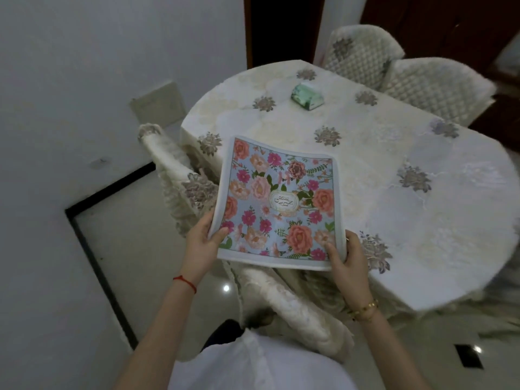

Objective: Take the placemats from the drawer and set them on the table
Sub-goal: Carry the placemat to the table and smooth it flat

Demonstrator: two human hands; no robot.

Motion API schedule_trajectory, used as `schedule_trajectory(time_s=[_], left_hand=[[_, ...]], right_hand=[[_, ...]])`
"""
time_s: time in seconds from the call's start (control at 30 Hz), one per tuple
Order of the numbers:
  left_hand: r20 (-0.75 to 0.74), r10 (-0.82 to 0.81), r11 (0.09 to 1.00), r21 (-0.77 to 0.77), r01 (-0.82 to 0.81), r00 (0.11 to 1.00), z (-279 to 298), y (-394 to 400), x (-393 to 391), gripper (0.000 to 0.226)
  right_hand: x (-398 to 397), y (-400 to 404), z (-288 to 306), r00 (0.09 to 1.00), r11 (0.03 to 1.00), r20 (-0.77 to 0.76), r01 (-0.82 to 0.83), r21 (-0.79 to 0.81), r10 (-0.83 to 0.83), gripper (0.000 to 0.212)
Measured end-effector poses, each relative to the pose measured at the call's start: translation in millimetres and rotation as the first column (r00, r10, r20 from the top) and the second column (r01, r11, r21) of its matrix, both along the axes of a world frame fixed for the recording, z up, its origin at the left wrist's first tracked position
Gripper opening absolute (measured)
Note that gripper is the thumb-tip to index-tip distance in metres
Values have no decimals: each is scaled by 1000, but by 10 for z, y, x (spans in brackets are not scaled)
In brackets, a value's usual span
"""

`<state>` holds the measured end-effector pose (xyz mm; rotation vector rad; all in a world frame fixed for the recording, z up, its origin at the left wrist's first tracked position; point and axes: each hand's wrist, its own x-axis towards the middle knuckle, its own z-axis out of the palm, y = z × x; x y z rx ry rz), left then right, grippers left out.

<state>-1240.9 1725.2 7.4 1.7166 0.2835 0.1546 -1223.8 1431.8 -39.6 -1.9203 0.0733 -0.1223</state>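
Observation:
A floral placemat (277, 204), light blue with pink and orange flowers and a white border, hangs in the air over the near left edge of the table (394, 170). My left hand (202, 243) pinches its near left corner, thumb on top. My right hand (347, 256) grips its near right corner, thumb on the print. The mat's far edge curves slightly upward. Whether more mats lie stacked beneath it, I cannot tell. The table wears a cream cloth with embroidered grey flowers. No drawer is in view.
A green tissue pack (307, 96) lies on the far part of the table. Covered chairs stand at the table: one at left (171, 164), one right below the mat (292, 308), two at the far side (405, 71). White walls are at left, with a dark doorway beyond.

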Motion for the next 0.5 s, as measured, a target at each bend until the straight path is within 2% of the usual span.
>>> schedule_trajectory(time_s=[0.2, 0.5], left_hand=[[-40, -251, 967, 36, 252, 967, -175, -68, 908, 35], [-143, -522, 834, 119, 538, 841, -502, -419, 2097, 34]], right_hand=[[192, -7, -176, 965, 968, -68, 251, -21, -252, 26], [598, 41, -355, 830, 842, -144, 537, -60, -539, 32]])
